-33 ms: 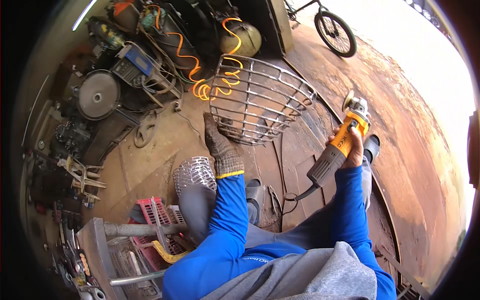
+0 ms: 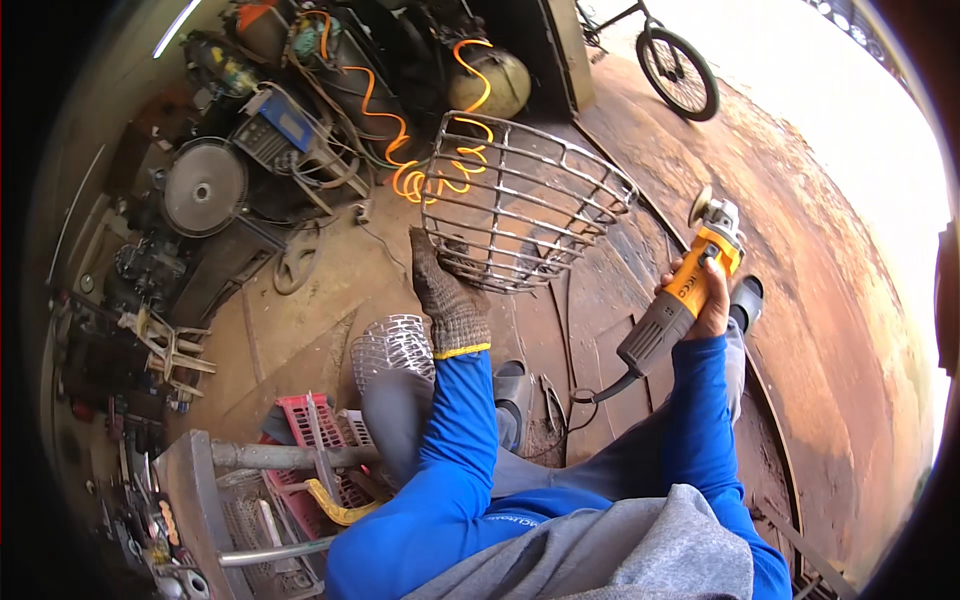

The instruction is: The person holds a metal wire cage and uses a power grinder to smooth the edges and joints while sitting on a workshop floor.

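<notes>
My left hand (image 2: 450, 300), in a brown knitted glove with a yellow cuff, grips the lower left edge of a curved cage of welded metal bars (image 2: 497, 205). The cage is held up in front of me, its bars forming an open grid. The gloved fingers are partly hidden behind the bars. In my bare right hand (image 2: 713, 305) is a yellow and grey angle grinder (image 2: 688, 284), tilted with its head up. Its disc (image 2: 699, 207) stands apart from the cage, to the right. A dark cord trails from the grinder's lower end.
A second metal grid piece (image 2: 392, 350) lies by my left knee. Red plastic crates (image 2: 307, 420) and a metal stand (image 2: 200, 500) are at lower left. Orange coiled hose (image 2: 405, 180), a tank (image 2: 500, 85) and a welding machine (image 2: 270, 125) stand behind; a bicycle wheel (image 2: 680, 72) shows far right.
The whole view has shifted very slightly. Both hands keep the same hold, and the cage and grinder stay in the same place relative to each other.
</notes>
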The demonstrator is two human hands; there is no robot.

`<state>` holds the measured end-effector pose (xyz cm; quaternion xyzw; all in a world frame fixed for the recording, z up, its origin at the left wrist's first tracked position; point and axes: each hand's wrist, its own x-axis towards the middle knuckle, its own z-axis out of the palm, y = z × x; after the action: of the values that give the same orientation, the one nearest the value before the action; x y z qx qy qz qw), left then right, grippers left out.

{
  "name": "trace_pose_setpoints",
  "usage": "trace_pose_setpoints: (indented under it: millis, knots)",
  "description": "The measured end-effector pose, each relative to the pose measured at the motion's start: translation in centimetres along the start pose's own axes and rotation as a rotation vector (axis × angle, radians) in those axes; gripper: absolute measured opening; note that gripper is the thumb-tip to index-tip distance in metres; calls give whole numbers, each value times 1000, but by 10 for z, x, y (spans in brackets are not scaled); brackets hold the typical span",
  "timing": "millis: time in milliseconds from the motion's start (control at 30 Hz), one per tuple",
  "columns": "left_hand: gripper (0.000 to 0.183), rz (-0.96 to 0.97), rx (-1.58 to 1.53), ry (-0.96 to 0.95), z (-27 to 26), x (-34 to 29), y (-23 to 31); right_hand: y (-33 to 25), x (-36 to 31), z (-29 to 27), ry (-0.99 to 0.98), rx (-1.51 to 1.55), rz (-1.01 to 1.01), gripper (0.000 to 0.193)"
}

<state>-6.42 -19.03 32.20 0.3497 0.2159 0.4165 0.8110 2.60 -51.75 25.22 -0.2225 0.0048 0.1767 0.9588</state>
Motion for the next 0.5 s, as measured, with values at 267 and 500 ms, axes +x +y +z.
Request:
trace_pose_setpoints:
  millis: [267,500]
  knots:
    - [50,554,291,-541,-56,45,-28,5,6,-3,-33,-26,5,48]
    - [46,141,-245,-854,-79,43,-26,4,3,-2,-22,-5,11,47]
